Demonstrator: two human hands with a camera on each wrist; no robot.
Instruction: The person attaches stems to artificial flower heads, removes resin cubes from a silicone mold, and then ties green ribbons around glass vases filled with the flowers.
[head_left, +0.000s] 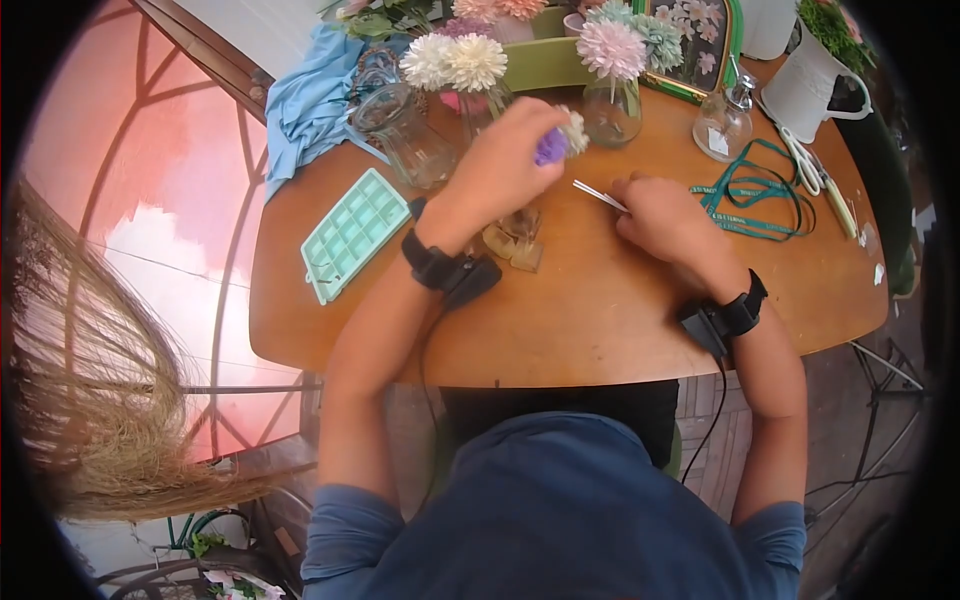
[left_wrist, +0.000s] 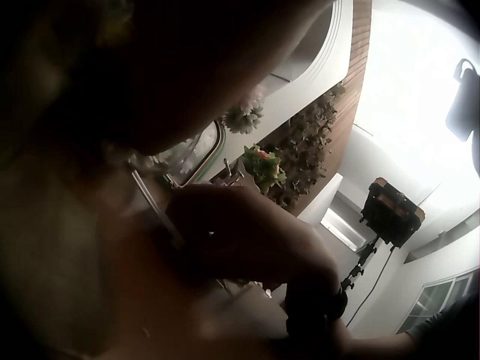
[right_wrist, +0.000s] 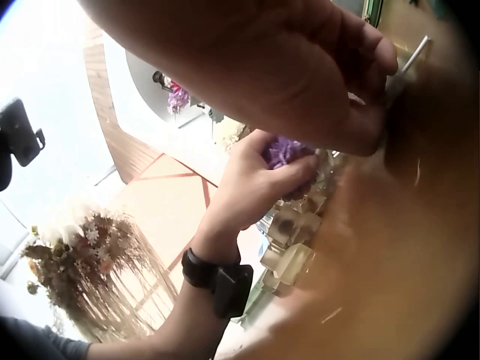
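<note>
My left hand (head_left: 508,165) grips a ruffled purple thing that looks like a flower head (right_wrist: 285,152), close over the middle of the table. A white flower (head_left: 576,132) shows just beyond its fingers. To the right, my right hand (head_left: 672,222) pinches a pair of thin whitish sticks (head_left: 598,195), whose tips point toward the left hand. The left wrist view shows the sticks (left_wrist: 152,201) lying side by side. Below the left hand, translucent amber pieces (head_left: 512,246) rest on the wood, partly hidden by the wrist.
A mint-green ice tray (head_left: 357,232) and an empty glass jar (head_left: 408,138) stand left. Behind are flower vases (head_left: 612,112) and a framed picture (head_left: 690,40). On the right lie a green lanyard (head_left: 752,200) and scissors (head_left: 802,165), near a glass spray bottle (head_left: 722,125) and white pitcher (head_left: 812,85).
</note>
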